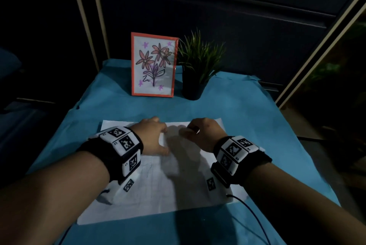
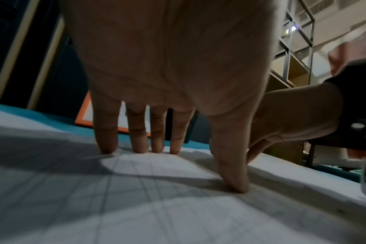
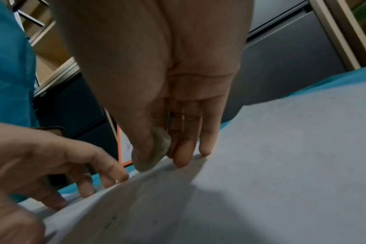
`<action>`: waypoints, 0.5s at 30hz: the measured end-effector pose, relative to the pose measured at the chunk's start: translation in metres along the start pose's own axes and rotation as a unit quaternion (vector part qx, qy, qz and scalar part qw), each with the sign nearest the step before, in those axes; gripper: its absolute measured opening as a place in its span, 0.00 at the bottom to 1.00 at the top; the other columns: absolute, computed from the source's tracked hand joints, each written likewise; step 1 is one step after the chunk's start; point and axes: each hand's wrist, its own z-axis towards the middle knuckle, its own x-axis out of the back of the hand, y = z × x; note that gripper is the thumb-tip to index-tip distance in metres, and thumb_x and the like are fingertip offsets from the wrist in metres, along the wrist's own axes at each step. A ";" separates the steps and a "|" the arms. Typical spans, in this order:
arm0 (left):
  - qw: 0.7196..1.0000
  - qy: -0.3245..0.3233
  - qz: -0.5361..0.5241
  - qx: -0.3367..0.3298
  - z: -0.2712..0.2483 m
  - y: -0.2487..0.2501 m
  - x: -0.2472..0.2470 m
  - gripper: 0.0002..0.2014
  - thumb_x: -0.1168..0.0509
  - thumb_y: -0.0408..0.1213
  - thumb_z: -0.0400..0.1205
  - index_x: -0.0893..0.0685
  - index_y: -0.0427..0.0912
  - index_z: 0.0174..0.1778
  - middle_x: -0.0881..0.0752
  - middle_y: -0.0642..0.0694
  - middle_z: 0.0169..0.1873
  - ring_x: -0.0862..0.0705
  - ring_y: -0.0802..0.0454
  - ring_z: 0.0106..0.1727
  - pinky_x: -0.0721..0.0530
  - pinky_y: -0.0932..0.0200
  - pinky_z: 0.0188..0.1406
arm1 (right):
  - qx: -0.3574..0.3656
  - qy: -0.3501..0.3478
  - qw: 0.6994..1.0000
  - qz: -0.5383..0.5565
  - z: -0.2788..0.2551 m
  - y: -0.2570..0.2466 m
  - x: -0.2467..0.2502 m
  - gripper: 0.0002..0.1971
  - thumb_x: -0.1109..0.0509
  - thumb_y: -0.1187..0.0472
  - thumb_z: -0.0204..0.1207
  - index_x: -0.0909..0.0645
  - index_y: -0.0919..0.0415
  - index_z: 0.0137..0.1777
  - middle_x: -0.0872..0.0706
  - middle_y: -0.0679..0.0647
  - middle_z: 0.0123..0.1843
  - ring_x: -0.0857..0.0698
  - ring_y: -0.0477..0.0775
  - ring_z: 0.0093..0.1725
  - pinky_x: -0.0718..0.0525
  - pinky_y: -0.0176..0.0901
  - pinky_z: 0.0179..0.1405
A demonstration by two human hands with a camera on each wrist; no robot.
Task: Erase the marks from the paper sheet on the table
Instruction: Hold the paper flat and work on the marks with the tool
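Table (image 1: 247,118): one, under a teal cover; the widest thing in view, and it carries everything else.
Paper sheet (image 1: 158,191): one, white, lying flat on the cover in front of the person, its near edge toward the camera; I judge it light, thin and limp, quick to slide, buckle or tear under a rubbing stroke; best pinned flat just beside the spot being rubbed, not lifted by a corner.
Marks (image 2: 115,184): faint pencil lines crossing the sheet, too many and too blurred to count; some show in the near half in the head view too, so work seems to remain.
Hands: two; left hand (image 1: 152,136) lies spread, straight fingers (image 2: 107,132) and thumb pressing the sheet down near its far edge; right hand (image 1: 204,133) sits just beside it, thumb and fingers (image 3: 183,148) pinching the eraser, outer fingertips touching the paper.
Picture frame (image 1: 152,64): one, orange-edged, upright at the back with a flower drawing; well apart from the sheet.
Potted plant (image 1: 195,66): one, in a dark pot, just beside the frame.
Eraser (image 3: 155,153): one, small, grey, rounded, its lower edge meeting the sheet near the far edge; probably soft and grippy, so short strokes away from the holding hand should wrinkle the paper least.
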 end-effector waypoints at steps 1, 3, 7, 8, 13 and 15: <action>1.000 -0.010 0.010 0.007 0.001 0.000 -0.002 0.38 0.27 0.60 0.72 0.29 0.50 0.76 0.29 0.46 0.67 0.30 0.44 0.72 0.27 0.47 0.70 | -0.004 -0.006 1.000 -0.006 0.001 0.002 -0.001 0.14 0.30 0.49 0.77 0.16 0.62 0.43 0.16 0.57 0.41 0.21 0.54 0.43 0.24 0.43 0.43; 0.999 -0.022 0.026 0.017 0.001 0.001 -0.004 0.41 0.27 0.61 0.71 0.34 0.52 0.78 0.32 0.45 0.69 0.33 0.42 0.73 0.29 0.46 0.71 | -0.005 -0.026 0.999 -0.027 0.003 0.003 -0.003 0.15 0.30 0.49 0.76 0.15 0.63 0.44 0.16 0.56 0.41 0.21 0.54 0.42 0.24 0.43 0.42; 0.999 -0.026 0.033 0.020 0.003 -0.002 -0.005 0.44 0.28 0.62 0.71 0.38 0.54 0.80 0.34 0.45 0.69 0.35 0.41 0.72 0.31 0.50 0.70 | 0.004 -0.047 0.997 -0.054 0.007 -0.002 -0.007 0.13 0.30 0.47 0.76 0.19 0.56 0.39 0.17 0.56 0.41 0.19 0.59 0.45 0.25 0.42 0.41; 0.999 -0.024 0.031 0.020 0.003 -0.003 -0.005 0.44 0.28 0.62 0.71 0.38 0.54 0.80 0.34 0.45 0.69 0.35 0.41 0.72 0.31 0.51 0.69 | 0.011 -0.050 0.996 -0.068 0.011 -0.005 -0.006 0.13 0.31 0.47 0.76 0.18 0.56 0.41 0.15 0.57 0.45 0.18 0.60 0.48 0.24 0.42 0.43; 0.999 -0.013 0.019 0.026 0.003 -0.004 -0.006 0.45 0.28 0.64 0.69 0.37 0.54 0.79 0.34 0.46 0.69 0.35 0.43 0.71 0.30 0.52 0.69 | 0.036 -0.055 0.989 -0.135 0.030 -0.020 -0.001 0.15 0.34 0.50 0.79 0.17 0.60 0.58 0.16 0.62 0.59 0.19 0.63 0.59 0.22 0.46 0.53; 0.999 -0.011 0.021 0.023 0.004 -0.004 -0.006 0.44 0.28 0.65 0.69 0.36 0.54 0.79 0.34 0.46 0.68 0.35 0.44 0.71 0.29 0.52 0.68 | 0.046 -0.076 0.984 -0.152 0.029 -0.018 -0.003 0.14 0.33 0.52 0.79 0.17 0.57 0.60 0.17 0.60 0.60 0.19 0.63 0.60 0.22 0.46 0.55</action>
